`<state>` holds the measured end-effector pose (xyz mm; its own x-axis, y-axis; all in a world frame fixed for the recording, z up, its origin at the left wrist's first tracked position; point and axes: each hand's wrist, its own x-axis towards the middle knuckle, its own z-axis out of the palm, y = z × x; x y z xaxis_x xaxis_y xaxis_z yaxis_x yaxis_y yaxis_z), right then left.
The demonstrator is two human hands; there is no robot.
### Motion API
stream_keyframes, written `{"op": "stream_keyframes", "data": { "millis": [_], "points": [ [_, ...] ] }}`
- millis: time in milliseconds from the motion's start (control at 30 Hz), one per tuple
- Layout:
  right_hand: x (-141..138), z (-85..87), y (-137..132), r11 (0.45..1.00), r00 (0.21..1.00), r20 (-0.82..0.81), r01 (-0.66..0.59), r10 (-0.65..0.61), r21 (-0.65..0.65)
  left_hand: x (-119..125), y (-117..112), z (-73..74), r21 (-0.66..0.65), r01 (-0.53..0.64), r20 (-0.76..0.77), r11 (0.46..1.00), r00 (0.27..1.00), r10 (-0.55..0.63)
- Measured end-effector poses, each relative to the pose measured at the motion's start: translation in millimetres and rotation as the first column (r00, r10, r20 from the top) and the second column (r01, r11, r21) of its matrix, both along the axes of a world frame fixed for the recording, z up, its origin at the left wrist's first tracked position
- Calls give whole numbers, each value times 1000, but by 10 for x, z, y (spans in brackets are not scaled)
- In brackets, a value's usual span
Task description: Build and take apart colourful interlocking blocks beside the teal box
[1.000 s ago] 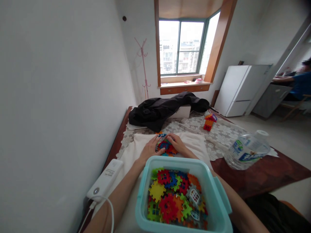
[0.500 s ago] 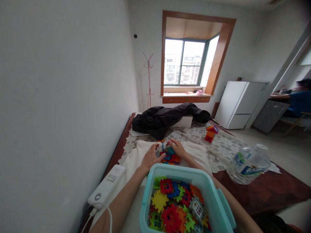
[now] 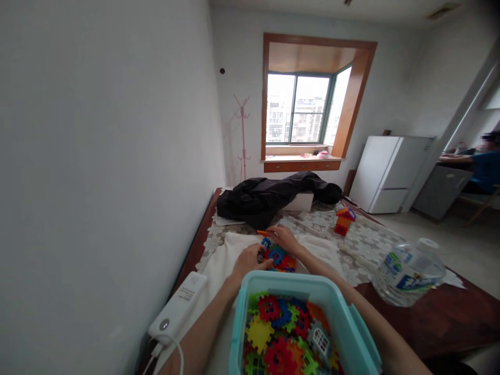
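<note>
A flat cluster of joined plastic blocks (image 3: 279, 257), red, blue and orange, lies on a cream cloth (image 3: 222, 258) past a teal box. My left hand (image 3: 249, 260) rests on the cluster's near left side with its fingers curled against it. My right hand (image 3: 284, 238) reaches over the far side, fingers bent, touching an orange piece (image 3: 262, 233) at the far edge. The teal box (image 3: 308, 289) in front of me holds several loose interlocking blocks (image 3: 285, 336) in red, yellow, green, blue and orange.
A white power bank (image 3: 177, 310) with a cable lies at the left. A clear water bottle (image 3: 410, 271) stands to the right. A small block house (image 3: 344, 221) and a black jacket (image 3: 269, 195) sit farther back. A person sits at the far right, beyond a white fridge (image 3: 390, 166).
The view tilted up, so hands and box sit lower in the picture. My right hand moved to the cluster's far edge, by the orange piece. My left hand stayed on the near side.
</note>
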<state>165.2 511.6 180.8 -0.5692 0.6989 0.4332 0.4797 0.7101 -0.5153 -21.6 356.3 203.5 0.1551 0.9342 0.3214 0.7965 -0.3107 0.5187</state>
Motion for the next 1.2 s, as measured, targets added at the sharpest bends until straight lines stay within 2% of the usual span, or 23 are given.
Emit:
{"op": "stream_keyframes", "data": {
  "millis": [67, 133, 300, 467, 567, 733, 933, 1100, 1200],
  "points": [
    [106, 7, -74, 998, 997, -53, 57, -56, 29, 2, -7, -15, -21, -47, 26, 999, 999, 48],
    [193, -10, -140, 997, 996, -74, 61, -58, 36, 7, -9, -32, -40, -80, 51, 996, 995, 82],
    [200, -57, -168, 990, 990, 14, -138, 138, -20, -3, 12, -59, -49, -38, 98, 998, 994, 43],
    [43, 43, -121, 982, 981, 75, -174, 179, -73, -26, 48, -62, -22, 10, 40, 1000, 999, -9],
    [4, 104, -141, 983, 977, 107, -178, 183, -47, -27, 59, -59, -23, 21, 13, 1000, 1000, -21],
    [52, 167, -213, 974, 974, 23, -224, 224, 20, -24, 57, -59, -32, -8, 16, 999, 1000, 8],
    [275, 249, -452, 993, 961, -256, -86, 105, 82, -25, 39, -38, -18, -41, 50, 999, 998, 42],
    [499, 144, -722, 993, 927, -375, -50, 8, -103, -9, 17, -23, -43, -89, 91, 995, 992, 92],
    [566, 91, -837, 985, 955, -295, -52, 2, -163, -2, 8, -18, -52, -80, 136, 995, 987, 87]
  ]
}}
